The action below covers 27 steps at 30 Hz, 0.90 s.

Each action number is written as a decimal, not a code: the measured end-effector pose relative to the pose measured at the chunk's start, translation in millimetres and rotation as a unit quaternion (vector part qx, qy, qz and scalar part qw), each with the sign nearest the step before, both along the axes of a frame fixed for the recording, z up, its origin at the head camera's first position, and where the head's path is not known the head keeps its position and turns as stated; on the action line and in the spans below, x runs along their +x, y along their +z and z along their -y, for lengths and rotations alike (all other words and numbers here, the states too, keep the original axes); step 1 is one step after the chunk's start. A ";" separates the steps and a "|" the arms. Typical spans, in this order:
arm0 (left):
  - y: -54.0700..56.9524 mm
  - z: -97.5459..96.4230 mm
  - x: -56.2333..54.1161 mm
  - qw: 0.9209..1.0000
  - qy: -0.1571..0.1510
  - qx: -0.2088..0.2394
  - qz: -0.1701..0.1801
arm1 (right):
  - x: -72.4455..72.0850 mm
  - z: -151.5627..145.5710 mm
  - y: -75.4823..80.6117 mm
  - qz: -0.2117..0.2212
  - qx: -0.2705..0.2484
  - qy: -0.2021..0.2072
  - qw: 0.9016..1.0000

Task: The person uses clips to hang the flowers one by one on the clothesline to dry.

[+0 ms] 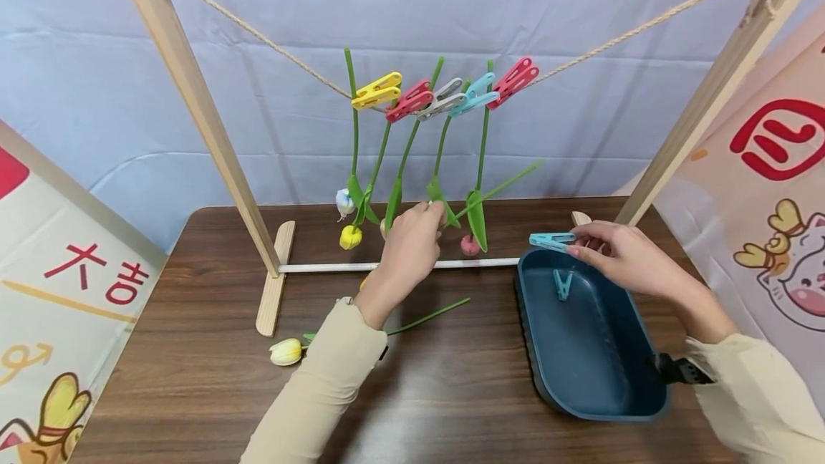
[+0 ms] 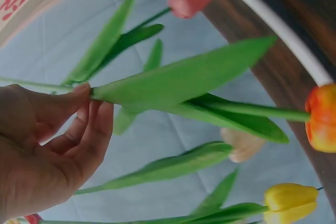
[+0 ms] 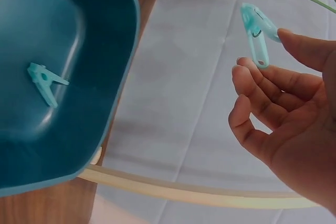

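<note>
My left hand (image 1: 412, 242) pinches the green stem of an orange-red tulip (image 2: 321, 119) between thumb and fingers, just above its leaves. In the left wrist view the bloom points to the right; in the head view the hand mostly hides it. My right hand (image 1: 628, 256) holds a light blue clothespin (image 1: 551, 240) by its handle end, above the far rim of a dark blue basin (image 1: 589, 417). A second light blue clothespin (image 3: 46, 83) lies inside the basin. Several tulips hang bloom-down from a rope (image 1: 258, 34), gripped by yellow, red, grey and blue clothespins (image 1: 477, 95).
A wooden frame, with its left post (image 1: 200, 113) and right post (image 1: 715, 99), carries the rope. A white bar (image 1: 329, 268) runs low between the posts. A pale yellow tulip (image 1: 286, 351) lies on the brown table (image 1: 193, 378), partly behind my left forearm.
</note>
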<state>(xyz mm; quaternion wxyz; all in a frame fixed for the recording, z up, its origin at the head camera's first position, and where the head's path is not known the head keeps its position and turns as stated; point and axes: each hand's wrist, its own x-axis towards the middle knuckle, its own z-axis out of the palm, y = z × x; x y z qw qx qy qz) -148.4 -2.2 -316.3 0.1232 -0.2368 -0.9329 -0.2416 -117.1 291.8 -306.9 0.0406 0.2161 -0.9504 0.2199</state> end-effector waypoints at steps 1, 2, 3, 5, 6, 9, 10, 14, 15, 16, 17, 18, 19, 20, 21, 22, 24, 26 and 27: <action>2.4 -2.3 -0.7 1.000 -0.003 0.007 -0.004 | -0.7 0.2 1.6 -0.006 -0.001 0.002 1.000; 4.7 -4.5 -1.6 1.000 -0.005 0.014 -0.011 | -1.5 0.5 3.2 -0.013 -0.001 0.005 1.000; 6.8 -6.8 -2.5 1.000 -0.005 0.020 -0.018 | -2.3 0.7 5.0 -0.018 -0.001 0.008 1.000; 10.4 -11.3 -4.0 0.999 -0.002 0.029 -0.028 | -4.3 1.9 9.6 -0.024 -0.005 0.011 1.000; 11.9 -13.6 -4.9 0.999 -0.001 0.032 -0.030 | -5.5 2.7 12.4 -0.027 -0.005 0.012 1.000; 17.0 -20.4 -7.3 0.999 0.000 0.041 -0.036 | -10.0 5.4 23.0 -0.034 -0.012 0.013 0.999; 19.0 -22.6 -8.0 0.998 0.000 0.044 -0.037 | -11.9 6.6 27.0 -0.035 -0.016 0.014 0.999; 28.3 -30.8 -9.0 0.998 0.005 0.051 -0.046 | -19.9 11.3 44.9 -0.056 -0.023 0.019 0.998; 30.6 -32.8 -9.0 0.997 0.006 0.052 -0.048 | -21.7 12.6 50.1 -0.058 -0.023 0.014 0.998; 32.7 -34.4 -8.8 0.997 0.007 0.051 -0.051 | -23.4 13.9 55.5 -0.062 -0.022 0.006 0.998; 34.6 -35.9 -8.7 0.997 0.008 0.050 -0.052 | -24.8 15.0 61.4 -0.066 -0.018 -0.003 0.998; 36.1 -37.1 -8.5 0.997 0.008 0.051 -0.052 | -26.0 16.3 67.7 -0.071 -0.013 -0.013 0.997; 37.3 -38.3 -8.4 0.997 0.009 0.051 -0.052 | -27.1 17.5 74.3 -0.073 -0.011 -0.022 0.997; 38.0 -39.3 -8.5 0.997 0.010 0.052 -0.053 | -28.2 18.7 81.1 -0.076 -0.007 -0.031 0.997; 38.5 -40.1 -8.5 0.997 0.011 0.053 -0.055 | -29.1 19.9 87.6 -0.084 -0.001 -0.039 0.996; 38.9 -40.5 -8.5 0.997 0.013 0.053 -0.055 | -30.0 20.9 94.0 -0.094 0.005 -0.040 0.995; 39.2 -41.4 -8.8 0.997 0.016 0.055 -0.057 | -31.5 23.4 106.4 -0.114 0.019 -0.040 0.992; 39.3 -42.1 -9.1 0.996 0.019 0.058 -0.058 | -32.9 26.7 118.1 -0.138 0.030 -0.037 0.989; 39.6 -42.3 -9.1 0.996 0.021 0.059 -0.059 | -33.3 28.6 123.7 -0.152 0.038 -0.036 0.987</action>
